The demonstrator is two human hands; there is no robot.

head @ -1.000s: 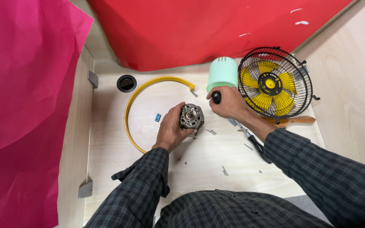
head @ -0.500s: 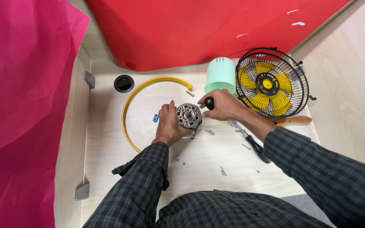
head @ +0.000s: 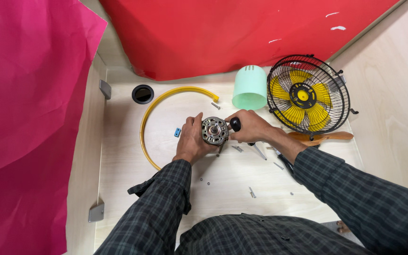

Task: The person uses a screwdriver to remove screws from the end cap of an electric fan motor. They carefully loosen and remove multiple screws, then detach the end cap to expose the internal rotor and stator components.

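The left hand (head: 191,141) is gripping the motor (head: 214,131) to steady it on the counter (head: 123,160) while the right hand (head: 251,126) is clenching a black-handled tool (head: 235,124) against it

We see a pale wooden table (head: 119,179). Beyond our grip lie a yellow ring (head: 151,107) and mint green cover (head: 250,88); a caged fan (head: 307,97) stands right, loose screws (head: 251,192) lie nearer us.

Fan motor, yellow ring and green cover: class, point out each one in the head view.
fan motor (head: 214,131), head view, on its round metal end face.
yellow ring (head: 143,123), head view, on its left arc.
green cover (head: 250,87), head view, on its side wall.
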